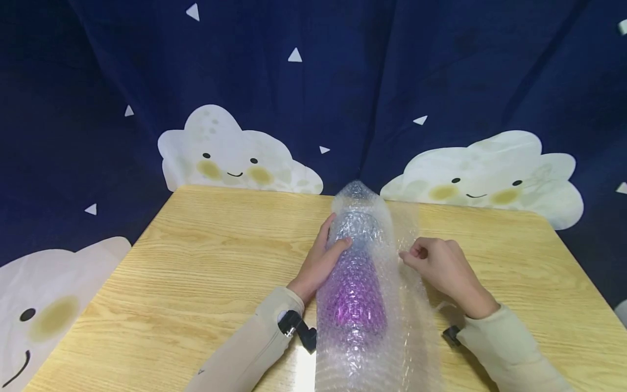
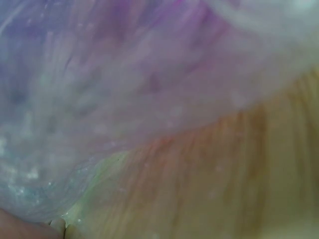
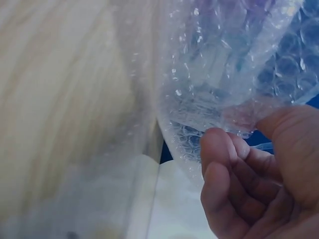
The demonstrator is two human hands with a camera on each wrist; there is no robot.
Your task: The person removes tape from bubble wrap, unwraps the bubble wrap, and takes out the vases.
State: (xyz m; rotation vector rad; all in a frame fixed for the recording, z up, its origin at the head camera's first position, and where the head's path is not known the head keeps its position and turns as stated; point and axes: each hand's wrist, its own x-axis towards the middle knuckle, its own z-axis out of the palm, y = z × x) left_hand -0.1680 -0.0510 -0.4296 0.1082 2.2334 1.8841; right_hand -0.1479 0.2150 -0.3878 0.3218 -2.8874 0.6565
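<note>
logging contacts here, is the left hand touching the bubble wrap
Touching. The head view shows the left hand against the bubble wrap, its thumb laid over the top.

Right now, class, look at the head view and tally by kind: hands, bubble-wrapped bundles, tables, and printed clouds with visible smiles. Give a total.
Hands: 2
Bubble-wrapped bundle: 1
Wooden table: 1
Smiling clouds: 3
Total: 7
</note>
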